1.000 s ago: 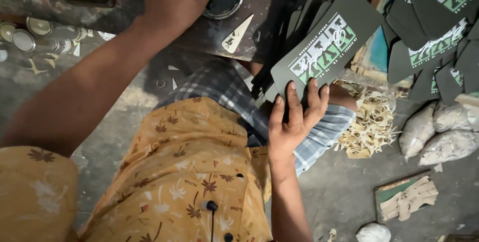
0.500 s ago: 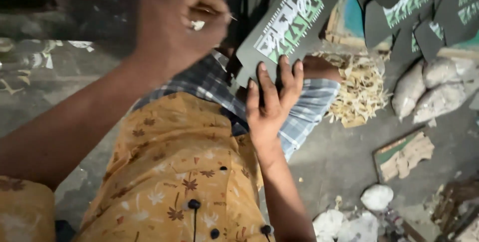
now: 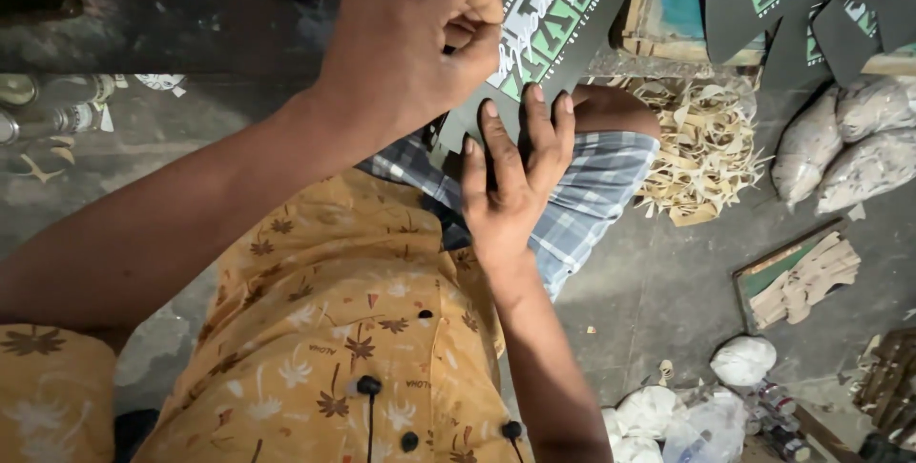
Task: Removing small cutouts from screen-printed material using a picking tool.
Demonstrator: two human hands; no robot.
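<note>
The card [image 3: 549, 20] lies on the knee, right hand [image 3: 510, 177] flat on it. Left hand [image 3: 410, 39] is at its left edge. Shavings [image 3: 706, 144] lie to the right.

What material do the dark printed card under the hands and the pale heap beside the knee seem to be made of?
The dark printed card looks like thin matte card or paperboard: flat, sharp-edged, with white and green print, and stiff under the right hand. The left hand is closed at its edge. The pale heap seems to be offcut strips of plain card or paper, thin and curled, though this is uncertain.
</note>
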